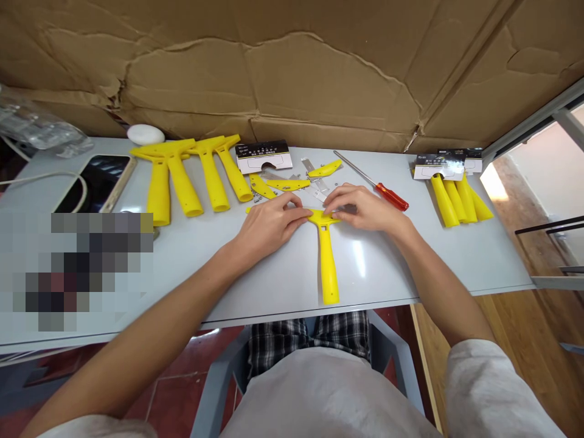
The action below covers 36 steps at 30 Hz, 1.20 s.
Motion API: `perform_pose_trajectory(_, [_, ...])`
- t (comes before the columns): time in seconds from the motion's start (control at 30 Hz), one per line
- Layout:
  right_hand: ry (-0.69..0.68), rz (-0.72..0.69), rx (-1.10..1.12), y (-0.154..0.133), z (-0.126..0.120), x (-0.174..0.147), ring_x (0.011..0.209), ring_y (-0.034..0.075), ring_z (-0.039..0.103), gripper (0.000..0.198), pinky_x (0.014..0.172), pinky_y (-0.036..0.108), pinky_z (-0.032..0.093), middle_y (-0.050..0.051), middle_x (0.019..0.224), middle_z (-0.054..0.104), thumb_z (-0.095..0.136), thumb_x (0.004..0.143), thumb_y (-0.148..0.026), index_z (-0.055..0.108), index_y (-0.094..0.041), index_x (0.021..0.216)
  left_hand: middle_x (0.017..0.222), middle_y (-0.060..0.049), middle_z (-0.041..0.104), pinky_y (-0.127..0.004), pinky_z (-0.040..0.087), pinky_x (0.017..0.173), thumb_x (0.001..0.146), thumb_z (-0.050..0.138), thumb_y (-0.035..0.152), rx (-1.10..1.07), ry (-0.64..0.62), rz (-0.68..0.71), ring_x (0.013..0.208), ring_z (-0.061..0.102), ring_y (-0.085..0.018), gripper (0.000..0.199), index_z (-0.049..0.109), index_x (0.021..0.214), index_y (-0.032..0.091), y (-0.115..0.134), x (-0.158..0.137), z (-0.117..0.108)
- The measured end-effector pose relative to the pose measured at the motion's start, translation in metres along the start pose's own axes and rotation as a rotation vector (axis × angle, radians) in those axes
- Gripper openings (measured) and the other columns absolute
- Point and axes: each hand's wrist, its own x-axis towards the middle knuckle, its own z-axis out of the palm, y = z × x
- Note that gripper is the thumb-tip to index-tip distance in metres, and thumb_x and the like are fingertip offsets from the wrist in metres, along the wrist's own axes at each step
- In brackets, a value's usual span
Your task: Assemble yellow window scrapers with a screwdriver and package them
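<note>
A yellow T-shaped scraper handle (328, 267) lies on the table in front of me, its grip pointing towards me. My left hand (272, 222) is closed over the left side of its wide head, thumb and forefinger pressed together at the middle. At the head's right side, my right hand (354, 207) has its fingers bent in a pinch; whatever they hold is too small or hidden to make out. Just beyond my hands are yellow curved plates (288, 184), metal blades (319, 184) and several small screws. A screwdriver (390, 196) with a red handle lies beyond my right hand.
Several yellow scraper handles (182, 182) stand at the left, beside a printed card (264, 157). More handles (444, 201) with cards lie at the right. A phone (98, 182), a white rounded object (146, 134) and clear plastic (41, 125) are at the far left. Cardboard (319, 79) lines the back.
</note>
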Motion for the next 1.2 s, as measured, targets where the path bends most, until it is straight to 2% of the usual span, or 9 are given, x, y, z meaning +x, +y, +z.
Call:
perform_pose_trajectory(0.17, [0.017, 0.18, -0.022, 0.006, -0.02, -0.011, 0.099, 0.025, 0.07, 0.036, 0.089, 0.04, 0.053, 0.008, 0.121, 0.08, 0.083, 0.088, -0.033, 0.085, -0.023, 0.123, 0.123, -0.009, 0.078, -0.037, 0.055, 0.077, 0.113, 0.053, 0.042, -0.001, 0.007, 0.0, 0.091, 0.073, -0.024, 0.038, 0.088, 0.123, 0.03, 0.0, 0.001, 0.0])
perform_pose_trajectory(0.33, [-0.076, 0.232, -0.137, 0.001, -0.017, -0.009, 0.106, 0.029, 0.072, 0.053, 0.095, 0.044, 0.054, 0.01, 0.127, 0.077, 0.091, 0.086, -0.044, 0.083, -0.023, 0.133, 0.123, -0.009, 0.077, -0.036, 0.056, 0.077, 0.113, 0.055, 0.041, 0.009, 0.01, -0.013, 0.09, 0.073, -0.023, 0.037, 0.088, 0.122, 0.031, 0.0, 0.001, 0.001])
perform_pose_trajectory(0.57, [-0.079, 0.215, -0.181, 0.001, -0.008, -0.006, 0.113, 0.03, 0.073, 0.032, 0.103, 0.046, 0.053, 0.008, 0.127, 0.075, 0.086, 0.091, -0.034, 0.087, -0.027, 0.122, 0.123, -0.007, 0.078, -0.034, 0.054, 0.077, 0.11, 0.057, 0.029, 0.001, 0.018, 0.041, 0.091, 0.072, -0.022, 0.034, 0.088, 0.123, 0.033, -0.004, -0.001, 0.005])
perform_pose_trajectory(0.87, [-0.095, 0.193, -0.209, 0.0, -0.007, -0.005, 0.11, 0.031, 0.072, 0.03, 0.099, 0.044, 0.051, 0.01, 0.12, 0.078, 0.079, 0.095, -0.027, 0.085, -0.023, 0.124, 0.12, -0.008, 0.079, -0.034, 0.055, 0.077, 0.11, 0.056, 0.031, 0.003, 0.036, 0.023, 0.091, 0.073, -0.022, 0.034, 0.089, 0.119, 0.032, -0.003, -0.001, 0.007])
perform_pose_trajectory(1.2, [-0.056, 0.211, -0.215, 0.001, -0.007, -0.006, 0.105, 0.028, 0.072, 0.034, 0.093, 0.041, 0.053, 0.01, 0.123, 0.076, 0.076, 0.096, -0.024, 0.083, -0.022, 0.129, 0.118, -0.009, 0.079, -0.036, 0.054, 0.076, 0.112, 0.052, 0.032, 0.025, 0.067, -0.009, 0.088, 0.072, -0.022, 0.037, 0.089, 0.116, 0.029, -0.007, 0.004, 0.008])
